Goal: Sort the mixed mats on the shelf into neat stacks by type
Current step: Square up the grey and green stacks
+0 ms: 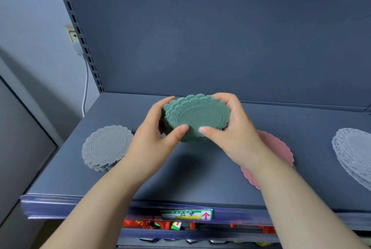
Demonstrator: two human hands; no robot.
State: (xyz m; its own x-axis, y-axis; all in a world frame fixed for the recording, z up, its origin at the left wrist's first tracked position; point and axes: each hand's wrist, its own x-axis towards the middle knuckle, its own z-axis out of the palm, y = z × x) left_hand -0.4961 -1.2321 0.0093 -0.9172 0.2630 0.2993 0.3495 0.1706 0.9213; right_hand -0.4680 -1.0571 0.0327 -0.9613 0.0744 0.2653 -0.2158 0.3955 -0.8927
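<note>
Green mats (196, 117): round, scalloped rim, ribbed centre. Held clear above the shelf (180, 178), about mid-width, between both hands. Top face tilted toward the camera. Several layers show at the left edge, so more than one mat.
Left hand (154, 138): grasping the green mats at their left rim. Thumb lies on the top face, fingers curl round behind the edge.
Right hand (230, 128): grasping the same mats at the right rim. Thumb on the top face near the left thumb, fingers wrapped over the far edge.
Grey mats (106, 147): neat stack, same scalloped shape, flat on the shelf to the left, apart from the hands.
Pink mats (281, 148): flat on the shelf to the right, partly hidden under the right forearm. Count cannot be told.
White lace mats (353, 152): larger, openwork rim, at the far right, cut off by the frame edge.
Price label (186, 215): in the front rail of the shelf. Green and white, yellow band, red arrow pointing up. Handwritten marks and small print present, not readable.
Red wrapped goods (140, 224): on the tier below. Printing too blurred to read.
Wall socket (73, 37): left of the shelving, white cable (86, 88) hanging down from it.
</note>
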